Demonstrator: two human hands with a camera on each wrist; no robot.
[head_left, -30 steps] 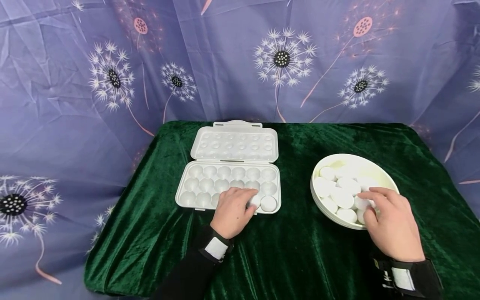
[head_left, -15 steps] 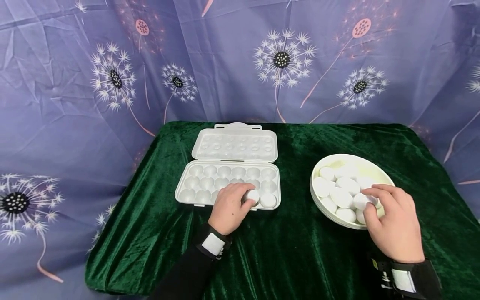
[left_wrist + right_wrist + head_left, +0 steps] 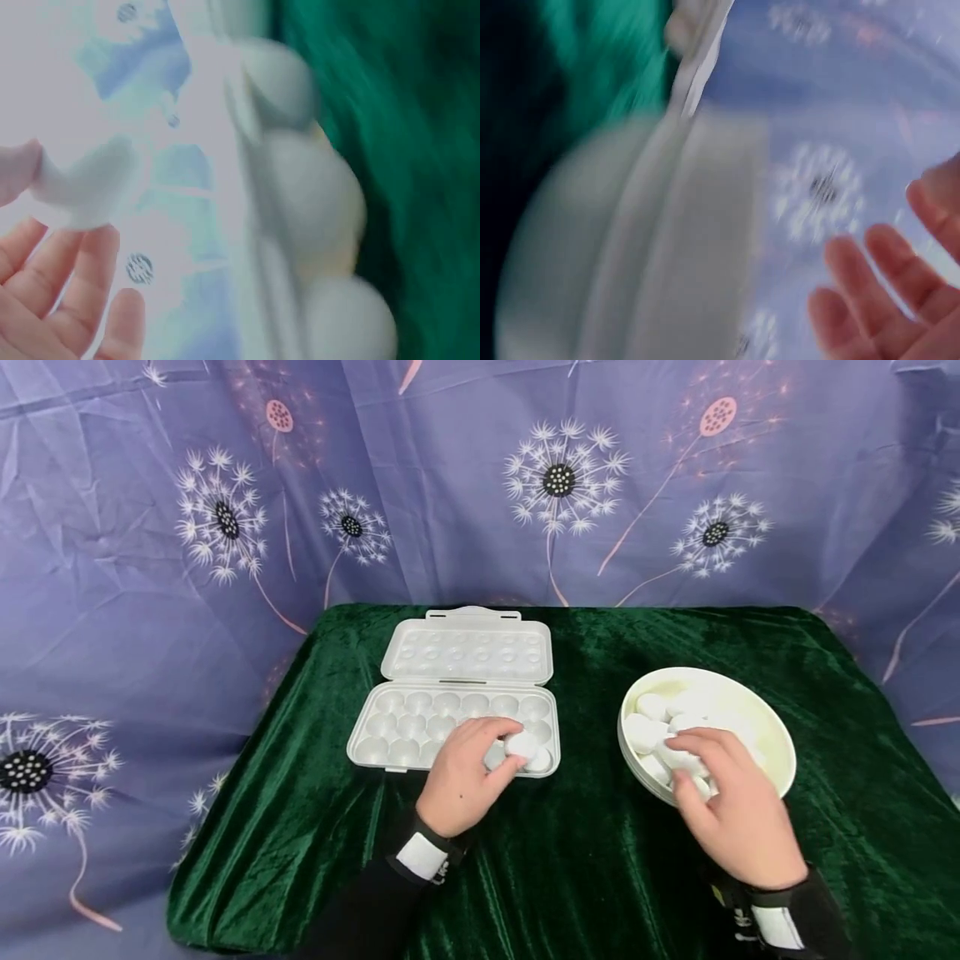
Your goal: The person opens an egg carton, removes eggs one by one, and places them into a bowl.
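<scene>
My left hand pinches a white egg between thumb and fingers, just above the front right of the white egg carton. In the left wrist view that egg is blurred and overexposed. Another egg sits in the carton's front-right cup, partly behind the held one. Over the pale bowl of white eggs hovers my right hand, its fingers loosely bent beside an egg. The right wrist view shows its fingers spread apart, with no egg plainly in them.
The carton's lid lies back, hinged open, behind the cups. Green velvet cloth covers the table and runs between carton and bowl. A purple dandelion-print curtain rises behind the table's far edge.
My left hand has lifted an egg from the carton's front row and shifted it slightly right. My right hand has moved left across the bowl.
</scene>
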